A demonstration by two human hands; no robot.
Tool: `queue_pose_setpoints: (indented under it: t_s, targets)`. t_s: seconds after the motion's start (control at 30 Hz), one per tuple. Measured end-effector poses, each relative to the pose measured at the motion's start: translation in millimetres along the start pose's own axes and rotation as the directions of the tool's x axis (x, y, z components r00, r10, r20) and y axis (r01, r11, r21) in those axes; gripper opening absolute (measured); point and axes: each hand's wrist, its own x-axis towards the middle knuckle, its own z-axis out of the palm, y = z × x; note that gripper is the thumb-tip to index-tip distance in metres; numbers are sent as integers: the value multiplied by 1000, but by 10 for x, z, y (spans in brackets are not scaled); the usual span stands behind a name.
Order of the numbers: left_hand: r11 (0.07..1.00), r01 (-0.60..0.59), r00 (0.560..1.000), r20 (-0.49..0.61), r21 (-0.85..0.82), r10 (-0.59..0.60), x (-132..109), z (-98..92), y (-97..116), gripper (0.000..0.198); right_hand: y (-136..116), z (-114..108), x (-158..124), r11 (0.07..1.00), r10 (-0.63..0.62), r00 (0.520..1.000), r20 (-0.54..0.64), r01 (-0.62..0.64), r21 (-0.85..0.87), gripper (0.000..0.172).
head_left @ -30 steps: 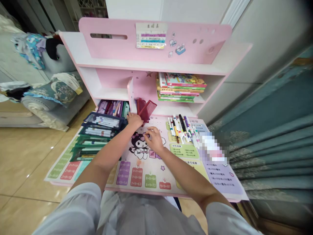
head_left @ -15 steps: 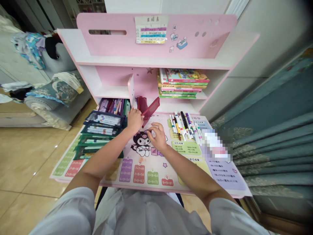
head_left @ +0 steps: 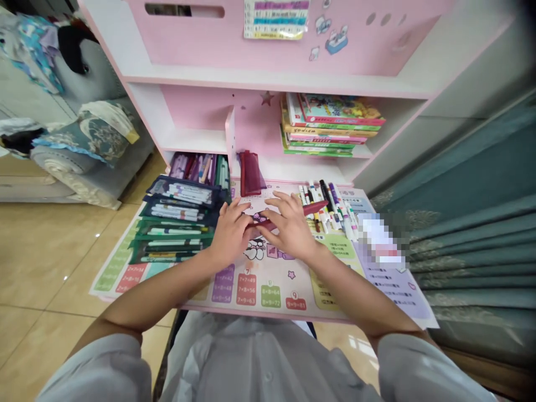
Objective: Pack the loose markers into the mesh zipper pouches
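Note:
Between my two hands, above the cartoon figure on the desk mat, lies a thin dark red mesh pouch, seen nearly edge-on. My left hand pinches its left end between thumb and fingers. My right hand holds the pouch's middle, thumb below and fingers over it; the far end sticks out to the right. A second dark red mesh pouch leans at the shelf behind my hands. Right of my right hand lies a loose bunch of markers with coloured caps.
Left on the desk lie several navy and green mesh pouches filled with pens. Purple pen pouches fill the lower left cubby. Stacked books sit on the shelf. A pixelated item lies at the mat's right side. A curtain hangs to the right.
The dark red pouch came away from the shelf toward me and was turned lengthwise. My right hand, earlier apart from it, has taken hold of it too. My view tilted downward.

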Motion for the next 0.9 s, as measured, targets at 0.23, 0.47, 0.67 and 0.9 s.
queue_pose_setpoints:
  t_s: [0.23,0.47,0.67,0.9]
  targets:
    - [997,-39,998,43,-69,42,-163,161,-50,10,108,-57,-220,997,-69,979,193,75,-27,21]
    - [986,60,995,85,-158,-47,-221,223,-130,40,163,-77,-331,1000,-6,982,191,11,-26,21]
    - [982,94,993,90,-162,-81,-216,246,-211,33,223,-45,-357,998,-34,982,185,45,-54,19]
    - [980,15,999,52,-198,-5,-231,252,-234,18,170,-24,-282,997,-39,976,212,51,-50,19]
